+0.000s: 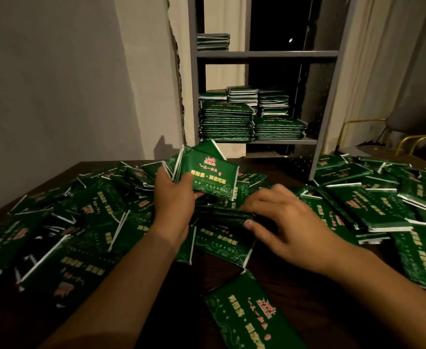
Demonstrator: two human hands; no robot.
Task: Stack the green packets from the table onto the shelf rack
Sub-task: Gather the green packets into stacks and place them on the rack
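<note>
Green packets with gold and red print lie scattered over the dark wooden table [202, 278]. My left hand [173, 195] grips a fanned bunch of packets [207, 172], raised above the pile near the table's far middle. My right hand [280, 217] pinches the edge of a dark packet [219, 214] lying on the pile, thumb under it. The grey shelf rack [267, 54] stands behind the table. Its lower shelf holds several tidy stacks of green packets [227, 122]. A small stack [212, 41] sits on the upper shelf at the left.
One packet [247, 316] lies apart at the near edge of the table. Pale curtains [373, 71] hang beside the rack, with a wall at the left. A chair with a gold frame [388, 139] stands at the right behind the table.
</note>
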